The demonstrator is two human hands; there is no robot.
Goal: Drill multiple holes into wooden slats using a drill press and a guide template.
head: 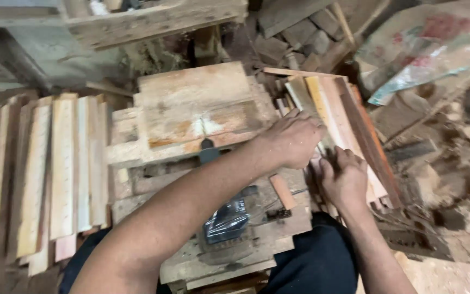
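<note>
Both hands reach into a stack of thin wooden slats (339, 111) that stands on edge to the right of a small wooden saw table (194, 103). My left hand (292, 136) crosses over from the left and grips the top of a pale slat (307, 98) in the stack. My right hand (345, 177) is closed on the near ends of the same slats, lower down. A thin saw blade (203, 128) sticks up through the table's slot, just left of my left wrist.
A row of pale planks (44, 169) lies on the left. A dark motor (227, 220) sits under the table near my lap. Wood offcuts (295, 27) pile up behind, a crumpled sack (425, 49) lies at the upper right, and sawdust covers the floor (458, 218).
</note>
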